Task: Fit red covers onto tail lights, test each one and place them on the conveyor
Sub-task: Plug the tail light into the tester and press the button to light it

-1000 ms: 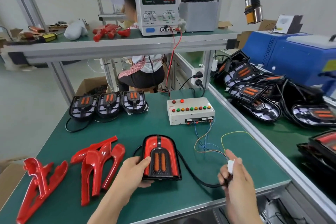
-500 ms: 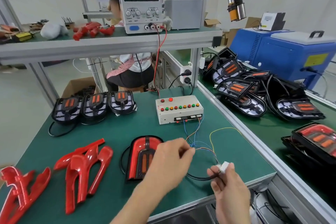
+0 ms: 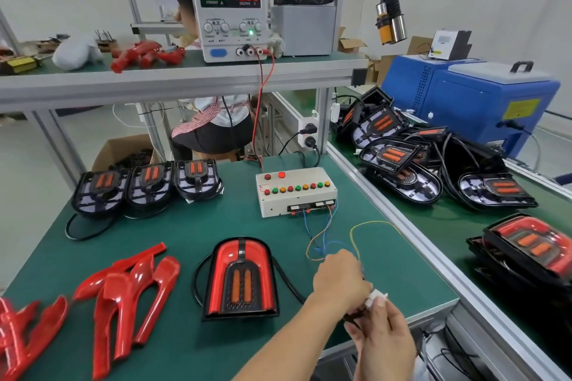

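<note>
A tail light with its red cover fitted (image 3: 240, 278) lies flat on the green mat, unlit, its black cable (image 3: 288, 283) curving right toward my hands. My left hand (image 3: 339, 280) is curled over the coloured tester wires (image 3: 322, 241) right where they end. My right hand (image 3: 383, 340) pinches the white connector (image 3: 377, 295) at the front edge, touching the left hand. Where plug and socket meet is hidden under my fingers. The wires run to the white test box (image 3: 295, 192) with its row of buttons.
Loose red covers (image 3: 130, 288) lie at the left, three uncovered tail lights (image 3: 148, 185) behind them. A power supply reading 12.00 (image 3: 230, 9) stands on the shelf. On the conveyor (image 3: 448, 226) at the right, several tail lights (image 3: 402, 161) are piled. A person sits behind the bench.
My left hand let go of the tail light and crossed right to the wires and connector held by my right hand. The tail light now lies alone on the mat.
</note>
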The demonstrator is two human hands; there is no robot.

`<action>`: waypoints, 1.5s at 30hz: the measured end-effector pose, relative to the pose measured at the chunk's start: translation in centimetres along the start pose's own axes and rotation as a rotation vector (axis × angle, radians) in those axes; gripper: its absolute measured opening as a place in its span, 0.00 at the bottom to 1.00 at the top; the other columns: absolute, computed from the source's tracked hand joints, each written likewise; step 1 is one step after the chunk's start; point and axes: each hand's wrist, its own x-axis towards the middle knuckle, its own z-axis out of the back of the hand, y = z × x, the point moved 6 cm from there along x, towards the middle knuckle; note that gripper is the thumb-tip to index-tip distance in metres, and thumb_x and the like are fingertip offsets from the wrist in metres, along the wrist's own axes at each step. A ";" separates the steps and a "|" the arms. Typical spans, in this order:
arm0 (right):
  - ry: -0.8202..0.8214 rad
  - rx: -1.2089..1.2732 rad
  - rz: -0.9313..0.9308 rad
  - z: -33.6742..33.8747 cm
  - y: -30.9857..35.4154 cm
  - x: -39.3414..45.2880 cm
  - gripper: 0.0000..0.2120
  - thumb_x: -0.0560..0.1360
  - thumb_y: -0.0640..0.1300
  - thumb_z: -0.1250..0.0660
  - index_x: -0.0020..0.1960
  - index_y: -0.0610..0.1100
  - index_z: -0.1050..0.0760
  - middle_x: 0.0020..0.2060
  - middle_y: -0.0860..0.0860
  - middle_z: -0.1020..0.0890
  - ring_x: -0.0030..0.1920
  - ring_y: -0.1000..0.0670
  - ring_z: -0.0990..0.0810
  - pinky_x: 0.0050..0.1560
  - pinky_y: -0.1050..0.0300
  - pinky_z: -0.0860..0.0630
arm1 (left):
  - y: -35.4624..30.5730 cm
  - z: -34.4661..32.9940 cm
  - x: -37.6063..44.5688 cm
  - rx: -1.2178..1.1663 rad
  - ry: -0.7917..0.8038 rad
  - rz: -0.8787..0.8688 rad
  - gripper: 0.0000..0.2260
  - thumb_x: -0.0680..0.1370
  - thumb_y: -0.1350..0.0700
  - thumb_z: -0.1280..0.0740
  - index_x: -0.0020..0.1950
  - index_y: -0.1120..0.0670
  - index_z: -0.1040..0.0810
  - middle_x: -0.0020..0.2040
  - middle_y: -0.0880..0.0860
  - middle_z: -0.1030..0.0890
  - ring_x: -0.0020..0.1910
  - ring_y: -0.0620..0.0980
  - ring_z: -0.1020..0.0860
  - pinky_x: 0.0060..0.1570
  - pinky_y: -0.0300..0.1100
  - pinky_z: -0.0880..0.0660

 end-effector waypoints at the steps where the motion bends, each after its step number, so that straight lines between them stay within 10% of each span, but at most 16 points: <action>1: -0.001 -0.014 0.020 -0.1 0.2 0.0 0.05 0.82 0.44 0.34 0.48 0.45 0.22 0.32 0.50 0.14 0.29 0.53 0.15 0.26 0.58 0.24 | -0.1 0.1 0.0 -0.081 0.001 -0.026 0.03 0.73 0.54 0.29 0.42 0.52 0.21 0.47 0.53 0.16 0.50 0.57 0.17 0.51 0.47 0.19; 6: 0.057 -0.167 0.185 -1.4 2.1 -0.2 0.01 0.77 0.42 0.28 0.48 0.45 0.19 0.33 0.46 0.14 0.29 0.51 0.16 0.21 0.63 0.29 | 1.1 2.4 0.3 -0.741 0.090 0.034 0.08 0.79 0.56 0.29 0.43 0.53 0.25 0.35 0.51 0.19 0.31 0.47 0.19 0.32 0.37 0.26; 15: 0.262 -0.562 0.393 -4.4 4.3 -0.6 0.02 0.75 0.52 0.26 0.47 0.59 0.18 0.37 0.57 0.15 0.39 0.50 0.15 0.45 0.49 0.20 | 2.4 4.4 -0.1 -0.996 0.163 0.039 0.10 0.78 0.59 0.27 0.40 0.52 0.25 0.36 0.52 0.18 0.32 0.48 0.22 0.33 0.37 0.26; 27: 0.214 -0.762 0.533 -4.9 5.2 -1.7 0.09 0.73 0.48 0.24 0.43 0.57 0.23 0.36 0.58 0.18 0.41 0.64 0.22 0.39 0.68 0.32 | 3.2 5.0 -0.6 -0.997 0.203 0.041 0.11 0.77 0.60 0.25 0.40 0.53 0.26 0.36 0.54 0.17 0.32 0.49 0.21 0.34 0.39 0.25; 45: 0.146 -0.896 0.727 -5.2 5.1 -2.1 0.16 0.72 0.46 0.23 0.43 0.61 0.29 0.38 0.56 0.22 0.37 0.49 0.23 0.40 0.51 0.30 | 3.5 4.9 -0.5 -0.919 0.149 0.079 0.13 0.76 0.59 0.25 0.39 0.52 0.27 0.36 0.53 0.17 0.32 0.49 0.20 0.35 0.39 0.25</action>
